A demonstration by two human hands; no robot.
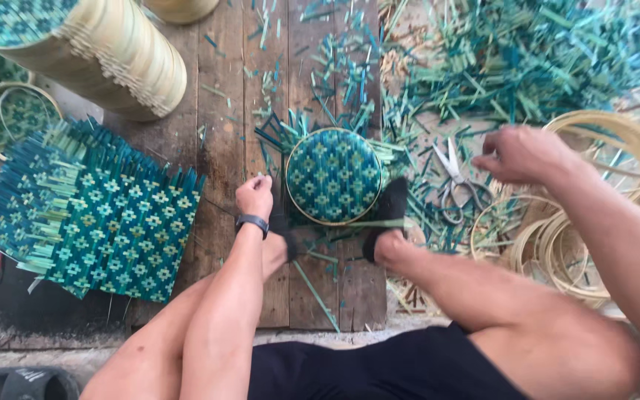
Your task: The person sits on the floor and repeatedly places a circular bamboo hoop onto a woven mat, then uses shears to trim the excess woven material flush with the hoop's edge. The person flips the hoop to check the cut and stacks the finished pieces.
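Feet pin woven disc (333, 176) mid-frame. My left hand (255, 195) closed beside its left rim, pinching strip end, I judge. Right hand (521, 154) loosely curled, empty, above scissors (455, 181). Keep disc clamped flat; reach scissors cleanly.

- Bare plank floor (224, 89) at 12 o'clock of the round woven lid (333, 176) is passable.
- Scissors (455, 181) and bamboo hoops (557, 252) crowd 3 o'clock.
- Woven mats (105, 222) block 9 o'clock.

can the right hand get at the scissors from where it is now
Probably yes. The right hand hovers just right of the scissors, which lie in the open on the strip offcuts with nothing covering them; a short move left and down should do.
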